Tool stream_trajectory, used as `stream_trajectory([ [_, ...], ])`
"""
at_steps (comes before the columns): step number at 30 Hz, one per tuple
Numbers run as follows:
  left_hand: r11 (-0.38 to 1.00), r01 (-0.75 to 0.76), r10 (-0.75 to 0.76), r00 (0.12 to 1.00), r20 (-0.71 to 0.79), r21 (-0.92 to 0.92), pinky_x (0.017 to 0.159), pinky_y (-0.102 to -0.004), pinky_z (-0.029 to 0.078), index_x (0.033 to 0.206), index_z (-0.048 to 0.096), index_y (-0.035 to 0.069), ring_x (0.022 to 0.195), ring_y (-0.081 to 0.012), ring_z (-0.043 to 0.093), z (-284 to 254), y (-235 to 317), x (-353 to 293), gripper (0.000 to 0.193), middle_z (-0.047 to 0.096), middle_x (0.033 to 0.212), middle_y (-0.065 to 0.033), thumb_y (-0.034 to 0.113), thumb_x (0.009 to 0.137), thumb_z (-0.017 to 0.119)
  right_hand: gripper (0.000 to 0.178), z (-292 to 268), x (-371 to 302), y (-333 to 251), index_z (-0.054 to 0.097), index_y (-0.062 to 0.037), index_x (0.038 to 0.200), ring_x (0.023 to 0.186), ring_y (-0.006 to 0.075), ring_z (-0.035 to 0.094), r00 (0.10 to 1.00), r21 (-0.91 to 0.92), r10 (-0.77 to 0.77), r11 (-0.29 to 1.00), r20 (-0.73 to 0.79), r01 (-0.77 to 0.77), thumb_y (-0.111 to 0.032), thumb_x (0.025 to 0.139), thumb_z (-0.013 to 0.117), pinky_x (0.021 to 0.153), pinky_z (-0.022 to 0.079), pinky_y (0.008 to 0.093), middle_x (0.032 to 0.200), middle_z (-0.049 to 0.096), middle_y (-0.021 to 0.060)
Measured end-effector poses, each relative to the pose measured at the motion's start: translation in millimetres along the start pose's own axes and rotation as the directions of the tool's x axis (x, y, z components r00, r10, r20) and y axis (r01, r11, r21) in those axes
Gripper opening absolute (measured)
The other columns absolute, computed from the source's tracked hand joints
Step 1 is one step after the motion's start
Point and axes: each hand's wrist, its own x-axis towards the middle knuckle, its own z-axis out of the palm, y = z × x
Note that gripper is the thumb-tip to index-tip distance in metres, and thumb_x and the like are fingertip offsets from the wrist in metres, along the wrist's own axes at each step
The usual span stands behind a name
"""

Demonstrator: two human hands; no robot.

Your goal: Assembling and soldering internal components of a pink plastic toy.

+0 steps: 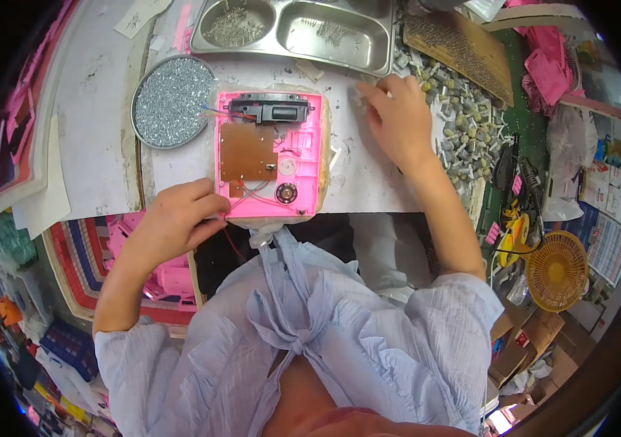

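Pink casing (311, 156), rect., brn PCB (246, 154)

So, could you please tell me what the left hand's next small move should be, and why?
Perhaps the left hand should gently tuck the thin wires down inside the pink case: they loop across its open inside, beside the round black part, and that hand's fingers are right at the case's near left corner.

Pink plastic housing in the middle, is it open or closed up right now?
Open: the pink plastic housing shows its inside, with the brown circuit board and wires uncovered.
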Motion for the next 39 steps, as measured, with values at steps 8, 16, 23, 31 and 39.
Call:
stream_trajectory([
  [8,0.909,-0.121,0.213,0.957,-0.195,0.4,0.067,-0.0406,0.05,0.093,0.064,0.004,0.077,-0.0315,0.064,-65.8,-13.3,157.9,0.015,0.063,0.083,-0.0099,0.014,0.086,0.073,0.03,-9.5,-10.9,22.8,0.069,-0.0077,0.102,0.067,0.0204,0.055,0.958,0.268,0.191,0.955,-0.216,-0.129,0.001,0.073,0.069,0.062,0.045,0.0354,0.078,0.059,0.0051],
  [16,0.673,-0.031,0.068,0.997,-0.02,0.739,0.074,-0.0458,0.059,0.099,0.073,0.002,0.08,-0.0356,0.072,-33.8,-67.4,299.4,0.019,0.073,0.089,-0.0172,0.012,0.084,0.065,0.021,-55.5,-50.0,17.3,0.071,-0.0019,0.104,0.078,0.0111,0.06,0.83,0.644,0.555,0.616,0.053,-0.454,0.0,0.084,0.073,0.072,0.048,0.0255,0.088,0.067,0.0038],
  [23,0.995,-0.049,0.072,0.952,-0.298,0.084,0.064,-0.0329,0.055,0.1,0.07,0.0,0.07,-0.0193,0.069,-62.2,40.0,173.5,0.018,0.07,0.081,-0.0087,0.003,0.083,0.068,0.029,-61.5,-74.4,-37.5,0.072,0.0022,0.105,0.087,0.0156,0.067,0.897,0.842,0.425,0.435,0.121,-0.319,0.003,0.077,0.081,0.079,0.052,0.0286,0.097,0.074,0.0102],
  [31,0.095,0.046,-0.474,0.881,-0.005,-0.994,0.064,-0.0266,0.059,0.111,0.061,0.001,0.077,-0.0153,0.069,28.0,52.5,55.1,0.014,0.07,0.096,-0.0101,0.002,0.098,0.066,0.034,-42.3,-52.5,-93.1,0.072,-0.0015,0.105,0.078,0.0258,0.071,0.973,0.874,0.227,0.481,-0.043,-0.074,0.0,0.075,0.086,0.068,0.055,0.0329,0.094,0.075,0.0144],
  [39,-0.059,-0.107,-0.445,0.893,-0.07,-0.993,0.067,-0.028,0.06,0.107,0.058,0.002,0.08,-0.0166,0.07,54.8,45.8,45.8,0.01,0.069,0.098,-0.0116,0.003,0.099,0.065,0.036,-39.1,-48.0,-106.6,0.069,-0.0034,0.106,0.078,0.029,0.071,0.98,0.755,0.086,0.65,-0.18,0.082,0.001,0.074,0.086,0.07,0.056,0.0356,0.095,0.075,0.0109],
])
